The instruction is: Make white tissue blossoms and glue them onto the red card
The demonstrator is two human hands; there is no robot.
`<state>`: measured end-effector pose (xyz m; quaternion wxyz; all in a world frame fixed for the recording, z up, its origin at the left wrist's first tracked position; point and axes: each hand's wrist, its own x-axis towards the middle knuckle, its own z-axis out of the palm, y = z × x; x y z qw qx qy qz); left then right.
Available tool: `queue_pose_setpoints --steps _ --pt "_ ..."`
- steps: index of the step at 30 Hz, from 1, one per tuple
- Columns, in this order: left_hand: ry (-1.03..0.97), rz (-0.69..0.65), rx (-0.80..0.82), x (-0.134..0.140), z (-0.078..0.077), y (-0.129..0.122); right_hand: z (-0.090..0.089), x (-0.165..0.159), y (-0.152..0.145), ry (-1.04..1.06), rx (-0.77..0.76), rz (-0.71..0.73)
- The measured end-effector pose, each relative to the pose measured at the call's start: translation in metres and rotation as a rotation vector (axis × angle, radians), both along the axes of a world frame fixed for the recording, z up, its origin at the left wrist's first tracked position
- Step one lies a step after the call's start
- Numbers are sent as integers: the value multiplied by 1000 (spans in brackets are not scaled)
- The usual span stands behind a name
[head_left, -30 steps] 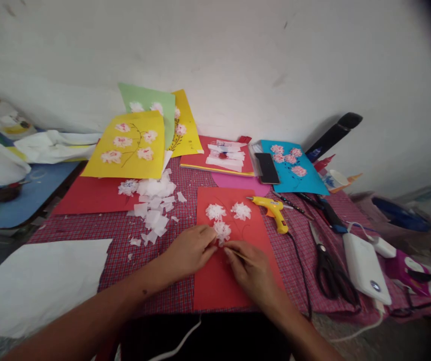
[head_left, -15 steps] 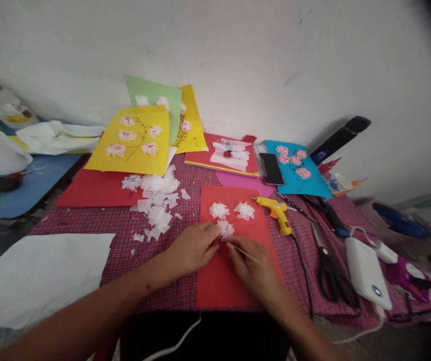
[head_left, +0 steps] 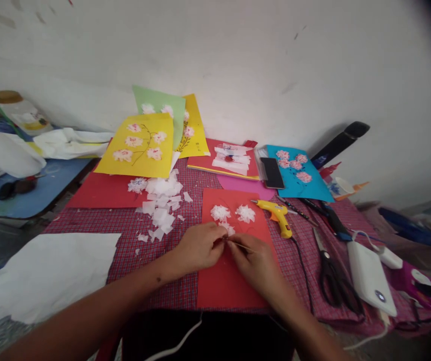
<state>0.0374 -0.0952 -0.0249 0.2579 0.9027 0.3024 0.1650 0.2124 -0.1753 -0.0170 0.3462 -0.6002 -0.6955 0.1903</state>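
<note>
A red paper sheet [head_left: 221,286] lies in front of me with white tissue-paper flowers [head_left: 246,213] on its upper half. My right hand [head_left: 256,263] pinches a thin wooden stick [head_left: 243,246], its tip reaching towards my left fingertips. Closed in a pinch, my left hand [head_left: 200,245] meets it just below the lowest flower [head_left: 226,229]. Whatever sits between the left fingers is too small and hidden to make out. A yellow glue gun [head_left: 277,214] rests over the sheet's right edge. Left of the sheet are loose white tissue pieces [head_left: 162,215].
Yellow [head_left: 140,165] and blue [head_left: 303,188] flower cards stand against the wall. On the right lie a black phone [head_left: 272,173], black scissors [head_left: 332,281] and a white power bank [head_left: 371,278]. A white sheet [head_left: 57,271] covers the left front of the checked tablecloth [head_left: 174,288].
My left hand has shifted slightly right, covering more of the lowest flower. The stick now lies flatter, and both hands have come closer together. The whole view has tilted a little.
</note>
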Motion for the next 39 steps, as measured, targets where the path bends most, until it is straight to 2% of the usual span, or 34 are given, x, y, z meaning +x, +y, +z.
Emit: queue_pose_setpoints --steps 5,19,22,26,30,34,39 --pt "15 -6 15 1 -3 2 -5 -1 -5 23 21 -36" --pt "23 -6 -26 2 0 2 -1 -5 -14 69 60 -106" --pt "-4 17 -58 0 1 1 7 -3 -23 93 73 -124" --pt "-71 58 -93 -4 0 -2 17 6 -42 136 14 -179" --pt "-145 101 -140 -10 -3 -2 10 27 -57 144 -19 -263" --pt "-200 76 -11 -14 -4 1 -5 45 -60 139 -39 -305" --pt "-54 -57 185 -13 1 0 -15 51 -58 166 -64 -296"
